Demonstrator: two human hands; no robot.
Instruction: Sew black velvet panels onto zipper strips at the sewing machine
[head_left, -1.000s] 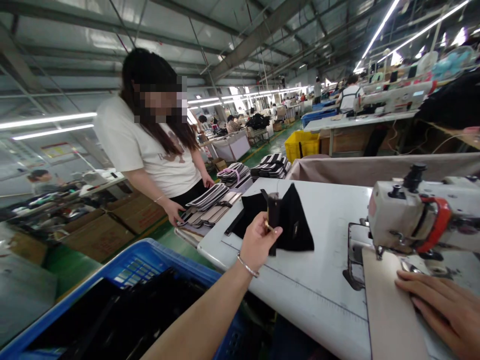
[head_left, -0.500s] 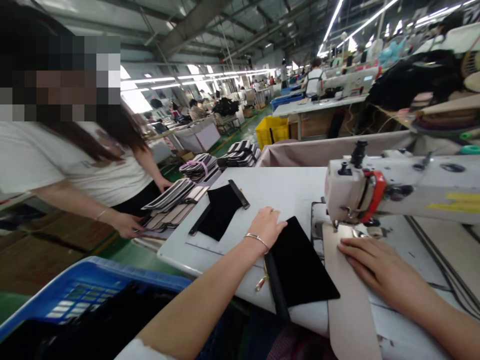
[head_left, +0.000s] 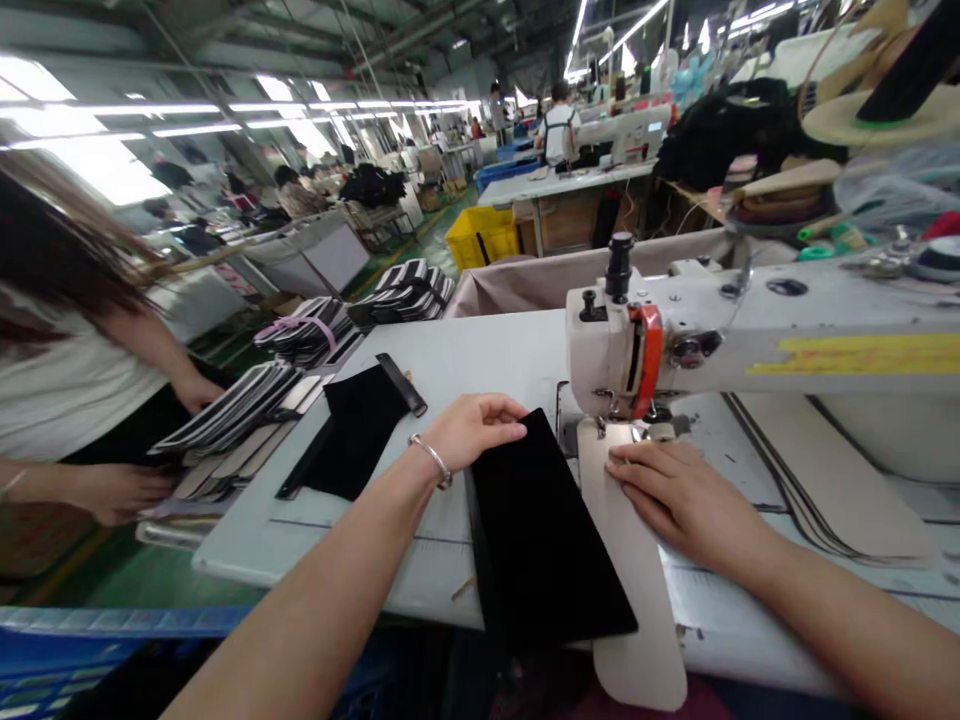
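Observation:
My left hand (head_left: 472, 427) rests on the upper left corner of a black fabric piece (head_left: 541, 530) that lies flat on the white sewing table (head_left: 480, 355); its fingers curl over the fabric's edge. My right hand (head_left: 671, 495) lies flat, fingers stretched out, on a long beige strip (head_left: 634, 610) that runs from under the needle of the sewing machine (head_left: 637, 350) to past the table's front edge. The black piece lies directly left of the beige strip and touches it.
A second black fabric piece (head_left: 358, 430) lies further left on the table. Stacks of striped flat parts (head_left: 240, 405) sit at the table's left edge, where another person's hands (head_left: 112, 490) work. More beige strips (head_left: 832, 470) lie right of the machine. A blue crate (head_left: 45, 660) is at the lower left.
My view has swung right and closer to the machine. My left hand has brought the black piece from the air down flat beside the beige strip. My right hand has slid up towards the needle.

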